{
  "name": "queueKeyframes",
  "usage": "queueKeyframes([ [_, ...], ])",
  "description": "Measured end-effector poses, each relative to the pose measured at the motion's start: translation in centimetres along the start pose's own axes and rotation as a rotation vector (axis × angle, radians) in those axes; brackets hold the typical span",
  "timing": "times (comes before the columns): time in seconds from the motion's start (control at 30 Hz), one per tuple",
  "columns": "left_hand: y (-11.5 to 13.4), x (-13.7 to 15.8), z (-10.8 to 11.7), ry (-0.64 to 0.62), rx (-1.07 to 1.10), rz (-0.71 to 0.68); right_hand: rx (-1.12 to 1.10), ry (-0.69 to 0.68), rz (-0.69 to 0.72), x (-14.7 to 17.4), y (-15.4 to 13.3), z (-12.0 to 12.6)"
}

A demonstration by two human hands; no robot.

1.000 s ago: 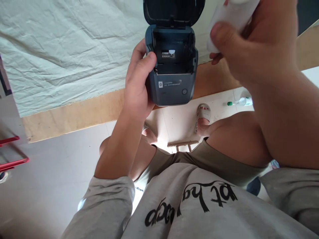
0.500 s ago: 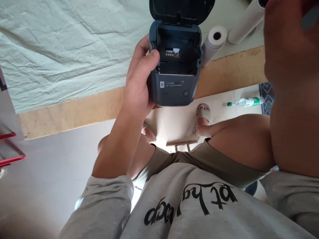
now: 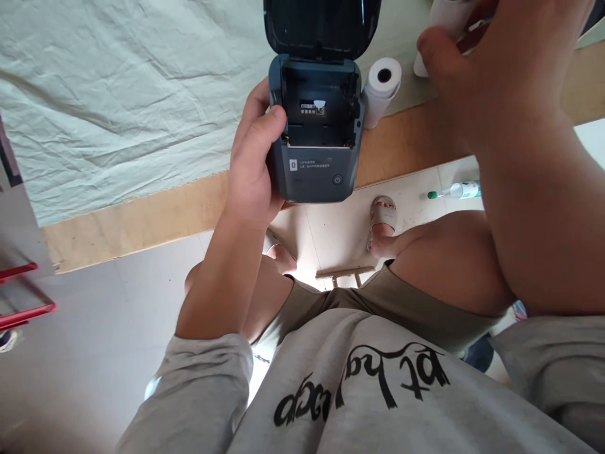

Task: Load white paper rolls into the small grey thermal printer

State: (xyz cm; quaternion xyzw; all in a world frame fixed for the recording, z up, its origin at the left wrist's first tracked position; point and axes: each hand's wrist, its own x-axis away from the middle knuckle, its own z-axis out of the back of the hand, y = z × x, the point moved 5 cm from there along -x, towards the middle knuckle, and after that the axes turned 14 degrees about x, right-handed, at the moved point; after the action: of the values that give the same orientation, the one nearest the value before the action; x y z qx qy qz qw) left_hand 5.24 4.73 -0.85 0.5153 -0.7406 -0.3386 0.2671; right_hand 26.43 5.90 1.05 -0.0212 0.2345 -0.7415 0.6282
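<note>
My left hand (image 3: 255,151) grips the left side of a dark portable thermal printer (image 3: 316,173), its thumb on the rim of the paper bay. The black lid (image 3: 321,25) is swung up, and the bay shows a small label inside but no roll. At the upper right, my right hand (image 3: 477,82) is closed round a white paper roll (image 3: 449,16), thumb on the near side; part of the roll lies behind the hand. A second paper roll (image 3: 377,104) stands upright just right of the printer.
A pale green cloth (image 3: 142,82) covers the table, with a bare wooden edge (image 3: 142,221) along the front. On the floor lie a plastic bottle (image 3: 460,190) with a green cap and, at the left, a red-framed object (image 3: 28,312). A wooden bar (image 3: 345,273) shows between my legs.
My right hand has come down and left from the upper right corner and closed on the paper roll. The printer sits slightly further left in view, still in my left hand.
</note>
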Motion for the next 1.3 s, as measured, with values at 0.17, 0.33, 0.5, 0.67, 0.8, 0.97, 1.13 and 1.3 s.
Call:
queueKeyframes([
  [0.17,0.0,0.0,0.0,0.003,-0.004,-0.012,-0.001,-0.051,0.179,0.6,-1.1,-0.3],
  [0.33,-0.1,0.0,0.1,0.017,0.003,-0.005,-0.007,-0.053,0.233,0.8,-1.1,-0.5],
  [0.5,-0.2,0.0,0.2,0.036,0.025,-0.009,-0.031,-0.075,0.227,0.6,-0.5,-1.0],
  [0.67,-0.1,-0.1,0.2,0.028,0.006,-0.002,-0.031,-0.109,0.177,0.6,-0.2,-1.0],
  [0.8,-0.1,-0.1,0.2,0.028,0.021,0.003,0.05,-0.103,0.14,0.4,0.1,-1.0],
  [0.97,-0.1,0.0,0.2,0.021,0.035,-0.015,0.052,-0.114,0.161,0.7,-0.1,-0.6],
  [1.13,-0.1,0.0,0.2,0.012,0.039,-0.006,0.088,-0.161,0.227,1.6,-1.2,-0.5],
  [1.3,-0.1,-0.1,0.3,0.016,0.059,-0.01,0.094,-0.115,0.204,1.7,-1.4,-0.6],
])
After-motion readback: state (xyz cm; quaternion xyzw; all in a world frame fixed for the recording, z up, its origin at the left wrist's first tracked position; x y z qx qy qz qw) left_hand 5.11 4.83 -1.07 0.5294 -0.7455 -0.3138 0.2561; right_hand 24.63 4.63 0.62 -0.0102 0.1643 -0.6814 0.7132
